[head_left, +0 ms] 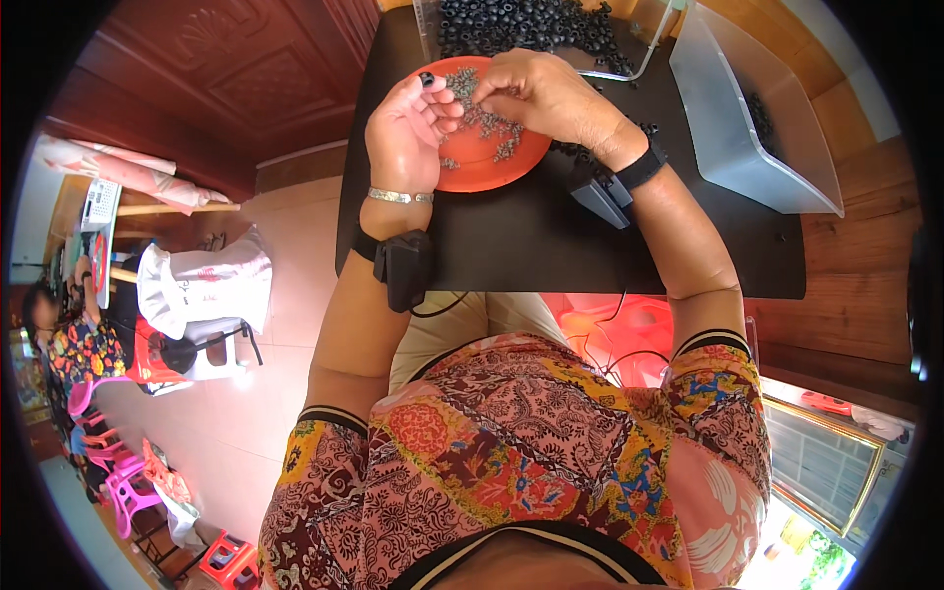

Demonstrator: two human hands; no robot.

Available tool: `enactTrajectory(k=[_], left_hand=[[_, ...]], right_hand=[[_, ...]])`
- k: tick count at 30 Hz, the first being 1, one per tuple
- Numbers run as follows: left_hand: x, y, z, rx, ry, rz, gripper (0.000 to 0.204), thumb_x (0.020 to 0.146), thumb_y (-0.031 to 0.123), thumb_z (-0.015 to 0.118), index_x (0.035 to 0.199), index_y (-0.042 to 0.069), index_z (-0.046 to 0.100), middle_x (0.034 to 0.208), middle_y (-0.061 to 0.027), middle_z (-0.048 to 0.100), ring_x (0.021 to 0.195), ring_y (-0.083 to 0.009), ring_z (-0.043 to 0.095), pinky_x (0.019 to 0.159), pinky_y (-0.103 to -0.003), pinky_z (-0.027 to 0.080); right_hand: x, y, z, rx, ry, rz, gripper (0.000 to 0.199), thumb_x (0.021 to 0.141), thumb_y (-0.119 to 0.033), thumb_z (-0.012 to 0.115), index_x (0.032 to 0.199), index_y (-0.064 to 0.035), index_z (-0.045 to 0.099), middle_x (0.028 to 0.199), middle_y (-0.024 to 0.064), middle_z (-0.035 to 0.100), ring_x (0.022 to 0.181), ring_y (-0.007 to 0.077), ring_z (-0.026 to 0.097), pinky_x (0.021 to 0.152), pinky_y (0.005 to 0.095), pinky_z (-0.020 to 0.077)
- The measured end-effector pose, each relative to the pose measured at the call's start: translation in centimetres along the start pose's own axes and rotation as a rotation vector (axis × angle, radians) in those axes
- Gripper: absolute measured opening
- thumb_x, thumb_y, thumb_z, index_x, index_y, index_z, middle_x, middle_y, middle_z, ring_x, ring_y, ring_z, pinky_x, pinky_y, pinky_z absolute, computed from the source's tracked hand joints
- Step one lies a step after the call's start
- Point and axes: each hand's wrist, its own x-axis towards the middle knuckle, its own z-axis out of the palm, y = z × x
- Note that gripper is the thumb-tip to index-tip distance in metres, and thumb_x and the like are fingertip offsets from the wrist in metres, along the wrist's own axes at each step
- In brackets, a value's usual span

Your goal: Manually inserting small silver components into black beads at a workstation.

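My left hand (408,133) is palm up over the left side of a round orange plate (482,179). Between its thumb and fingertips it pinches a small black ring-shaped part (427,81) with a hole in it. My right hand (551,98) arches over the plate's right side. Its thumb and fingers are pinched together above the heap, and whatever they hold is too small to make out. Many tiny grey metal pieces (507,147) lie scattered and heaped on the plate, partly covered by both hands.
Behind the plate, a clear bin (425,29) holds many black parts (521,25). A translucent bin (737,162) stands at the right of the black table (511,246), with dark parts inside. White sacks (221,285) and plastic stools (128,492) are on the left, where another person (84,344) sits.
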Motion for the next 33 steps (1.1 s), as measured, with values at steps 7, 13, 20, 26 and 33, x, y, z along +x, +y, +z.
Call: enactTrajectory(k=[7, 13, 20, 26, 33], left_hand=[[0.6, 0.4, -0.5, -0.129, 0.187, 0.005, 0.024, 0.09, 0.025, 0.049, 0.089, 0.003, 0.057, 0.079, -0.007, 0.06, 0.071, -0.021, 0.059, 0.066, -0.032, 0.045], [1.2, 0.7, -1.7, -0.157, 0.309, 0.082, 0.027, 0.09, 0.027, 0.048, 0.089, 0.001, 0.057, 0.08, -0.0083, 0.061, 0.069, -0.0221, 0.058, 0.064, -0.032, 0.045], [1.0, 0.4, -1.5, -0.17, 0.303, 0.036, 0.027, 0.089, 0.027, 0.049, 0.089, 0.001, 0.057, 0.081, -0.0091, 0.061, 0.072, -0.0226, 0.059, 0.063, -0.032, 0.045], [1.0, 0.5, -1.9, -0.197, 0.278, 0.042, 0.026, 0.089, 0.026, 0.049, 0.089, 0.001, 0.057, 0.082, -0.0092, 0.06, 0.072, -0.0226, 0.059, 0.064, -0.032, 0.044], [1.0, 1.0, -1.5, -0.191, 0.314, 0.051, 0.026, 0.089, 0.026, 0.048, 0.089, 0.001, 0.057, 0.082, -0.0093, 0.06, 0.071, -0.0224, 0.059, 0.064, -0.032, 0.044]], right_hand=[[0.3, -2.6, 1.3, 0.157, -0.232, 0.03, 0.025, 0.074, 0.003, 0.06, 0.097, -0.0077, 0.065, 0.089, 0.0087, 0.061, 0.086, 0.0245, 0.059, 0.075, 0.0344, 0.0482], [-0.3, -1.4, 3.6, -0.209, -0.243, -0.28, 0.045, 0.065, 0.005, 0.056, 0.107, -0.0098, 0.063, 0.111, 0.0078, 0.058, 0.106, 0.0286, 0.051, 0.091, 0.0364, 0.0433], [-0.4, 0.3, 1.1, -0.168, -0.072, -0.134, 0.024, 0.073, 0.003, 0.062, 0.094, -0.0085, 0.065, 0.096, 0.0068, 0.062, 0.092, 0.029, 0.058, 0.078, 0.0374, 0.0496], [0.1, -0.5, 1.8, -0.172, -0.074, -0.062, 0.019, 0.074, 0.0, 0.064, 0.091, -0.0074, 0.064, 0.086, 0.0062, 0.061, 0.09, 0.0292, 0.058, 0.077, 0.0382, 0.0491], [0.7, -1.1, 4.3, -0.126, -0.126, -0.276, 0.02, 0.072, 0.001, 0.063, 0.09, -0.0087, 0.065, 0.089, 0.0051, 0.059, 0.094, 0.0269, 0.054, 0.08, 0.0347, 0.0475]])
